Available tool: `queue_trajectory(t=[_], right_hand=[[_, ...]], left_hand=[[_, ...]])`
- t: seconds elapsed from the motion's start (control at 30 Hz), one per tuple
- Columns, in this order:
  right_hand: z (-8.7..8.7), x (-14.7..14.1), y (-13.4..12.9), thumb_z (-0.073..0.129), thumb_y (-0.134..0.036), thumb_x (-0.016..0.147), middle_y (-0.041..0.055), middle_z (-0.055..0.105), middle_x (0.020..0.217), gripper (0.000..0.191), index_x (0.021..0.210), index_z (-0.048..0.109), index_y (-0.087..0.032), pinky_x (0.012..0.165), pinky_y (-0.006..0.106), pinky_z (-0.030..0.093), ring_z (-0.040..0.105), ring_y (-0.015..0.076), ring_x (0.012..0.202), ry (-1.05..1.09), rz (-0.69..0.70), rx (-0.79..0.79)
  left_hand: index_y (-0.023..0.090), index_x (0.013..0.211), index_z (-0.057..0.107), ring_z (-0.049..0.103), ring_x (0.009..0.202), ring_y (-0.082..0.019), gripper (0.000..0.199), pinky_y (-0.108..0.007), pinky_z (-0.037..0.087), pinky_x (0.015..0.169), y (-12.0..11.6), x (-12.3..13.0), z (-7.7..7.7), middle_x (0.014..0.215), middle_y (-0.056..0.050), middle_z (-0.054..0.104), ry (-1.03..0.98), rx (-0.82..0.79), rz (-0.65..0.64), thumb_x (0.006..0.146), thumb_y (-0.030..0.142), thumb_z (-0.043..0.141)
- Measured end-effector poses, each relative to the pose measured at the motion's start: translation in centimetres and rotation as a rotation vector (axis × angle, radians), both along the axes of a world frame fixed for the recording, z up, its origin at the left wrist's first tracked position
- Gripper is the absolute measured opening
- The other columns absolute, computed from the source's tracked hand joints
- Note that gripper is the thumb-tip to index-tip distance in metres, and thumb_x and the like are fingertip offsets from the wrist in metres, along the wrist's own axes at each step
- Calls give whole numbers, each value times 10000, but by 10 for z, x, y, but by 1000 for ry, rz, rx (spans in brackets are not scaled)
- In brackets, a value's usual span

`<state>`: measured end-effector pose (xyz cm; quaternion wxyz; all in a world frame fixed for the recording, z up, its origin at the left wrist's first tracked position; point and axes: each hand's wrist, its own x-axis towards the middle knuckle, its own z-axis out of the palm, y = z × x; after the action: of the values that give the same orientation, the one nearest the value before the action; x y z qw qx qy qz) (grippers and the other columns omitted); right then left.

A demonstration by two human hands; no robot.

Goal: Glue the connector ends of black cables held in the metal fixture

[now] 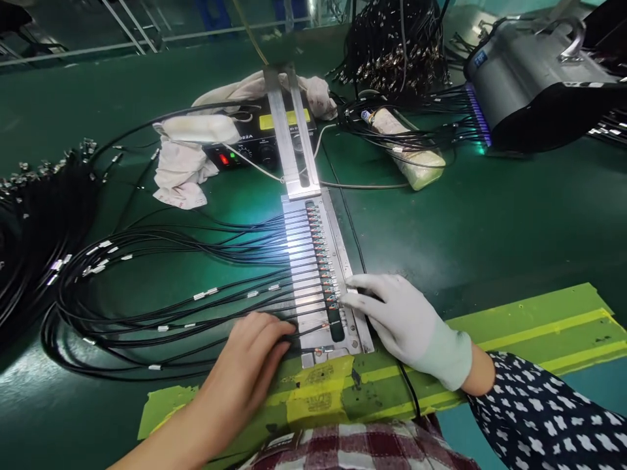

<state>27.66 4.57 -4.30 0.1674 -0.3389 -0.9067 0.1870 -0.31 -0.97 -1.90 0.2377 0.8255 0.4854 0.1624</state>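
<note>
A metal slotted fixture (304, 287) lies lengthwise before me. Several black cables (245, 245) run side by side into it from the left, their stripped, connector-like ends (323, 261) lined up over the slot. My bare left hand (252, 356) is at the fixture's lower left edge, fingers closed around a black cable whose end (333, 324) reaches the slot's lower part. One more cable end (323, 350) rests on the plate below it. My right hand (404, 320), in a white glove, has its fingers apart, two fingertips touching the fixture's right rail beside the cable ends.
Behind the fixture stands a black control box (249, 153) with cloth on it. A grey fume-hood-like machine (533, 85) sits at back right, near a wrapped bottle (406, 150). Cable bundles (44, 215) lie left and a black heap (396, 46) behind. Yellow-green tape (539, 326) covers the front edge.
</note>
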Motion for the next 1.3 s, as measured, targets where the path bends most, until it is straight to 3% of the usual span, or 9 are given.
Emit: queue_trajectory(t=[0.1, 0.23, 0.63, 0.8, 1.1, 1.3], right_hand=[[0, -2, -1, 422, -58, 915, 109, 522, 1335, 439, 1326, 489, -194, 917, 437, 444, 503, 259, 1140, 68, -49, -36], [-1, -2, -1, 431, -75, 942, 96, 531, 1329, 397, 1313, 499, -198, 946, 431, 441, 496, 247, 1178, 98, -59, -37], [1, 5, -8, 431, -103, 958, 111, 512, 1353, 360, 1297, 513, -191, 911, 434, 449, 498, 256, 1171, 94, -51, -79], [1, 9, -17, 428, -67, 911, 138, 501, 1356, 366, 1247, 536, -167, 819, 450, 456, 524, 278, 1046, 45, -7, -62], [-1, 8, -17, 433, -46, 869, 146, 497, 1348, 415, 1256, 534, -158, 802, 445, 445, 506, 272, 988, 8, 3, -46], [0, 4, -16, 444, -28, 772, 142, 473, 1360, 529, 1260, 544, -204, 748, 423, 416, 499, 275, 959, -58, 29, 11]], left_hand=[[173, 1114, 557, 516, 930, -162, 195, -259, 441, 795, -3, 0, -2, 1011, -61, 546, -43, 21, 14, 960, 96, 465], [107, 1151, 558, 521, 934, -173, 249, -292, 433, 823, -6, 1, -9, 1055, -93, 541, 47, 256, -11, 915, 35, 530], [-18, 1164, 557, 517, 892, -254, 276, -400, 422, 757, 17, -6, -9, 1022, -179, 560, 133, 440, -297, 910, 6, 454], [5, 1171, 561, 519, 878, -244, 283, -390, 420, 757, 16, -6, -7, 1004, -164, 569, 131, 414, -288, 916, 18, 440], [12, 1209, 556, 519, 910, -251, 312, -397, 408, 792, 6, -4, -7, 1050, -175, 553, 132, 365, -236, 923, 35, 435], [32, 1222, 564, 498, 902, -217, 312, -361, 399, 803, 16, -5, -9, 1045, -146, 553, 56, 261, -270, 947, 43, 418]])
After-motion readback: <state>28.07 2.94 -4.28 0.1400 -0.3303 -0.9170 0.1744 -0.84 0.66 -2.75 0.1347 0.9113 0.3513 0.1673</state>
